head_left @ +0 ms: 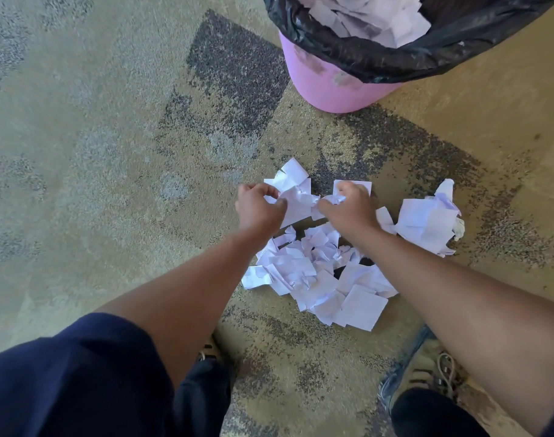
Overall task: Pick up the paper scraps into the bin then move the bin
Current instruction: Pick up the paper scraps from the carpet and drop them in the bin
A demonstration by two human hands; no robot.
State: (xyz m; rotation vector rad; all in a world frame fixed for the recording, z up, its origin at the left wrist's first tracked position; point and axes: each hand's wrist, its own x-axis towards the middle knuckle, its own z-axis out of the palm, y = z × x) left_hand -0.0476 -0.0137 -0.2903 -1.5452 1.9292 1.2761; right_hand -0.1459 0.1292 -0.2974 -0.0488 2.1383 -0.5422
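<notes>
Gathering scraps below the bin

We curl our left hand (258,206) and right hand (348,205) round paper scraps (313,272) heaped well below the pink bin (320,86); next, probably, we lift this bunch into its liner (380,61)

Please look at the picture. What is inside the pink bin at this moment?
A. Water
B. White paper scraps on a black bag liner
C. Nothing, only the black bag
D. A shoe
B: the pink bin is lined with a black bag, and white paper scraps already lie inside it.
</notes>
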